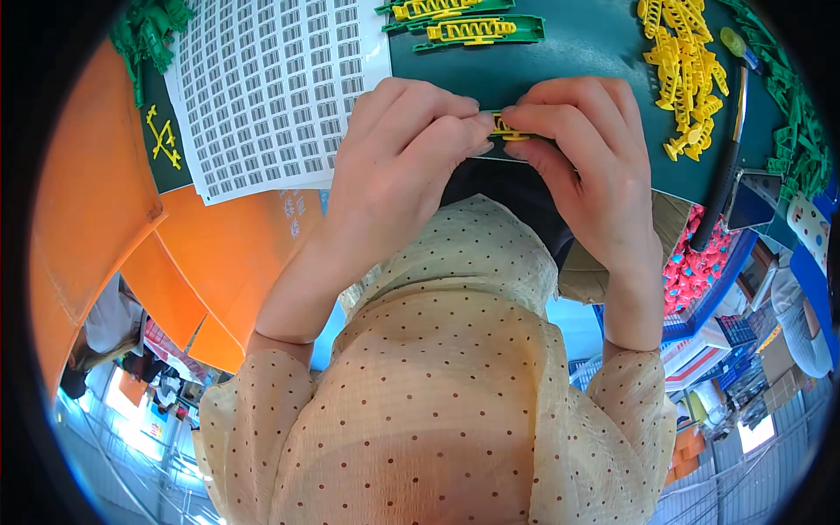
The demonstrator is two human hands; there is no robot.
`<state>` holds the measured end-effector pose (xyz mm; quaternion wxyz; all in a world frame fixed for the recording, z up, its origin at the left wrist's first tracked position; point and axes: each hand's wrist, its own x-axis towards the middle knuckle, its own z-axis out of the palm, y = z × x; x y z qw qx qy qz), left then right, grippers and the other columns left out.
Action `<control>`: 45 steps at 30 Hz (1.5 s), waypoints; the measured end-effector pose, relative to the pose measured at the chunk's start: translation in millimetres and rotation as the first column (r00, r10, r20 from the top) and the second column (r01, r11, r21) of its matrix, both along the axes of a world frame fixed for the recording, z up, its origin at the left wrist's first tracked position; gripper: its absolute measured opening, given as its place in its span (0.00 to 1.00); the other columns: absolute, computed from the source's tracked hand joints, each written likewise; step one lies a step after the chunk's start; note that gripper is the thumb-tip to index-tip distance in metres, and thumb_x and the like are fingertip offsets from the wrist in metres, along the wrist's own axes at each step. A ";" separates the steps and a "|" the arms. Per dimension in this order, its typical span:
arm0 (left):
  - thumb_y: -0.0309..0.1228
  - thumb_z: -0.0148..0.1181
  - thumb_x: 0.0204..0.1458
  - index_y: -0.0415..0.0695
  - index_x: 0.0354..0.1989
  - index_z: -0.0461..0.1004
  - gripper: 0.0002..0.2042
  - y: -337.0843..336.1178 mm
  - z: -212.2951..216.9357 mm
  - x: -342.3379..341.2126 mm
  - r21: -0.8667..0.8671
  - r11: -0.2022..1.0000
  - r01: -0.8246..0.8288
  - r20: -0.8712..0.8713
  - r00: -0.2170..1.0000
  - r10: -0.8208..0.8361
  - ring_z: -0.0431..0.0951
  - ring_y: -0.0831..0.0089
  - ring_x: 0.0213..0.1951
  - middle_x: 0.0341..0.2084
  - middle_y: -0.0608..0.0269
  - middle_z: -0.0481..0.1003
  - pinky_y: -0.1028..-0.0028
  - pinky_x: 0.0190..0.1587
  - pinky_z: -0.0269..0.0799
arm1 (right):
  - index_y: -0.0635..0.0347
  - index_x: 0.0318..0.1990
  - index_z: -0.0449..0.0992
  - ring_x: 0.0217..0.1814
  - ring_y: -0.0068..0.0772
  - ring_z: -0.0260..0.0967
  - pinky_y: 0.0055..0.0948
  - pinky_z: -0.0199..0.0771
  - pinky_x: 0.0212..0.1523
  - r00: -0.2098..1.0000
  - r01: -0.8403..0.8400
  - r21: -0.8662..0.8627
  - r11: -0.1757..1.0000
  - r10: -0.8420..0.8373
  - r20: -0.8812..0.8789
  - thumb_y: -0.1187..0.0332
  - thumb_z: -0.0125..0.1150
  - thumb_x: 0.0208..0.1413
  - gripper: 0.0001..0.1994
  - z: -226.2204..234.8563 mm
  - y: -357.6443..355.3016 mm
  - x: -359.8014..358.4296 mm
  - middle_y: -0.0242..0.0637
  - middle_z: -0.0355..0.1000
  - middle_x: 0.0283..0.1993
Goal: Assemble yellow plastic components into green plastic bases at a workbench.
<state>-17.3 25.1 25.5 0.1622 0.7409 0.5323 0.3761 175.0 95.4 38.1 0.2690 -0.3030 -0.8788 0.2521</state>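
Near the front edge of the dark green table, my left hand [411, 144] and my right hand [586, 144] pinch opposite ends of a small yellow ribbed plastic piece [506, 129]. My fingers cover most of it, and a bit of green shows along it. Beyond my hands lie green holders with yellow ribbed pieces in them; one such holder [529, 29] lies nearest. A pile of loose yellow plastic pieces [669, 74] sits to the right of my right hand.
White sheets of printed labels [262, 96] lie at the left, beside thin yellow sprues [163, 138] and green plastic parts [150, 33]. More green parts [796, 114] line the right edge, near a black-handled tool [724, 188]. Below is a crate of pink pieces [696, 262]. Orange panels [96, 166] stand left.
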 end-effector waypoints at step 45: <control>0.27 0.62 0.51 0.47 0.44 0.78 0.11 101.9 18.0 -146.1 0.247 0.914 -0.323 -0.555 0.726 0.407 0.74 0.62 0.39 0.34 0.63 0.75 0.64 0.40 0.72 | 0.63 0.27 0.75 0.20 0.31 0.64 0.28 0.60 0.21 0.970 0.167 -0.028 0.986 -0.169 -0.176 0.75 0.63 0.54 0.06 -21.3 -2.6 11.2 0.35 0.68 0.22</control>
